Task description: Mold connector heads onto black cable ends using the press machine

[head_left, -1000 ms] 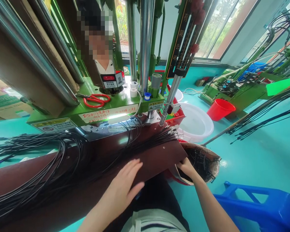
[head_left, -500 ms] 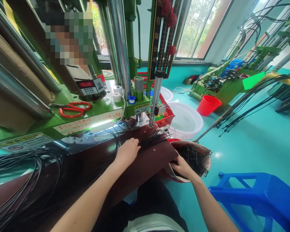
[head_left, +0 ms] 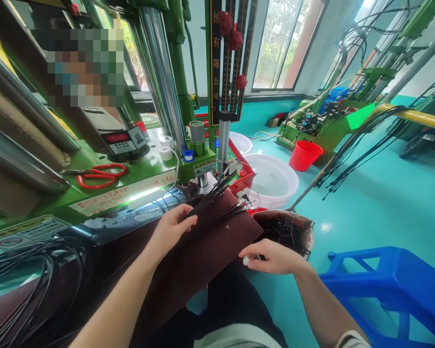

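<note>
Raised now, one black cable bunch (head_left: 216,188) is pinched by the left fingers (head_left: 184,209); the right fingers (head_left: 255,249), drawn back from the bag (head_left: 308,236), pinch a small white piece (head_left: 246,261). Other cables (head_left: 234,210) beyond the left fingers remain on the tabletop (head_left: 203,251).

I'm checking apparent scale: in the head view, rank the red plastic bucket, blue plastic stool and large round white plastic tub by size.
1. Blue plastic stool
2. Large white tub
3. Red bucket
Nearness probably enlarges the stool.

Left hand (head_left: 177,222) gripping black cables (head_left: 213,191) over brown board (head_left: 239,234); right hand (head_left: 271,256) holding small white piece (head_left: 246,261).
</note>
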`<state>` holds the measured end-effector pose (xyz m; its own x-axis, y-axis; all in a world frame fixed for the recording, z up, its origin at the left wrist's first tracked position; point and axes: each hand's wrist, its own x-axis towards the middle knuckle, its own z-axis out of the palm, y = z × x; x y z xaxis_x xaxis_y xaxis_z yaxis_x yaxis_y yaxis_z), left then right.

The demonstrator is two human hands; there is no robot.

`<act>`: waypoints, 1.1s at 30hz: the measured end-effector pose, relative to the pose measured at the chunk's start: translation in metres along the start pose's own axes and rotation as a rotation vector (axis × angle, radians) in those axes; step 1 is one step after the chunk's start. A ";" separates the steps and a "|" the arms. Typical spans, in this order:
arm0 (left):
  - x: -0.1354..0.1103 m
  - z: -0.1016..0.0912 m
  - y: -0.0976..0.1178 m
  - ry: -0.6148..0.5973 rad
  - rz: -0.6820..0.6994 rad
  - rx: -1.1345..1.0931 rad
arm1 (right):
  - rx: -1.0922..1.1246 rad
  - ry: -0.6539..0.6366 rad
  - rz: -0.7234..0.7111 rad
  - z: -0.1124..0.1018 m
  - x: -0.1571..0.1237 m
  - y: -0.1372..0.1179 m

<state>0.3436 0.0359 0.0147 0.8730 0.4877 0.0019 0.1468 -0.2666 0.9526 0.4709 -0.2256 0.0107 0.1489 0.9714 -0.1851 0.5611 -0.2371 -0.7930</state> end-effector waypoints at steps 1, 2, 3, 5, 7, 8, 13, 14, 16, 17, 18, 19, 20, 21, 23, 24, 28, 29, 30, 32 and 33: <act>-0.002 -0.001 0.002 -0.024 -0.011 -0.014 | 0.147 0.017 -0.068 0.004 0.007 -0.004; -0.004 -0.001 0.004 -0.041 -0.015 -0.017 | 0.313 0.049 -0.131 0.008 0.015 -0.008; -0.007 -0.001 0.005 -0.054 -0.011 -0.010 | 0.482 0.093 -0.183 0.012 0.025 -0.010; -0.011 0.000 0.008 -0.085 0.008 0.020 | 0.774 0.202 -0.251 0.019 0.050 -0.016; -0.016 0.004 0.009 -0.130 0.025 0.061 | 0.961 0.357 -0.288 0.020 0.074 -0.021; -0.018 0.006 0.008 -0.147 0.033 0.086 | 1.014 0.442 -0.299 0.019 0.085 -0.024; -0.021 0.010 0.003 -0.166 0.062 0.168 | 1.001 0.646 -0.276 0.001 0.108 -0.028; -0.019 0.010 0.002 -0.167 0.064 0.172 | 0.981 0.658 -0.271 -0.002 0.109 -0.027; -0.016 0.009 0.000 -0.172 0.065 0.171 | 0.968 0.686 -0.268 -0.005 0.109 -0.023; -0.015 0.008 0.000 -0.176 0.063 0.170 | 0.980 0.703 -0.271 -0.005 0.110 -0.021; -0.014 0.008 -0.001 -0.181 0.058 0.169 | 1.006 0.723 -0.278 -0.004 0.110 -0.019; -0.013 0.007 0.000 -0.188 0.050 0.170 | 1.039 0.745 -0.286 -0.003 0.111 -0.018; -0.012 0.007 0.000 -0.199 0.038 0.172 | 1.080 0.770 -0.294 -0.002 0.112 -0.017; -0.012 0.007 0.001 -0.212 0.025 0.173 | 1.127 0.795 -0.302 -0.001 0.113 -0.017; -0.011 0.007 0.003 -0.237 0.001 0.173 | 1.224 0.843 -0.325 0.000 0.115 -0.019; -0.011 0.007 0.005 -0.246 -0.009 0.175 | 1.268 0.866 -0.337 0.000 0.116 -0.021; -0.010 0.008 0.007 -0.242 -0.025 0.225 | 1.364 1.001 -0.364 0.001 0.124 -0.028; -0.009 0.009 0.006 -0.236 -0.016 0.240 | 1.374 1.038 -0.359 0.001 0.126 -0.028; -0.009 0.009 0.006 -0.229 -0.004 0.249 | 1.380 1.069 -0.351 0.001 0.129 -0.029; -0.008 0.010 0.004 -0.211 0.010 0.244 | 1.392 1.093 -0.332 0.001 0.133 -0.029; -0.007 0.011 0.003 -0.202 0.003 0.226 | 1.397 1.082 -0.326 0.001 0.134 -0.028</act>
<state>0.3430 0.0220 0.0145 0.9451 0.3176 -0.0769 0.2237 -0.4573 0.8607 0.4745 -0.0885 0.0081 0.9174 0.3967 0.0314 -0.2731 0.6851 -0.6753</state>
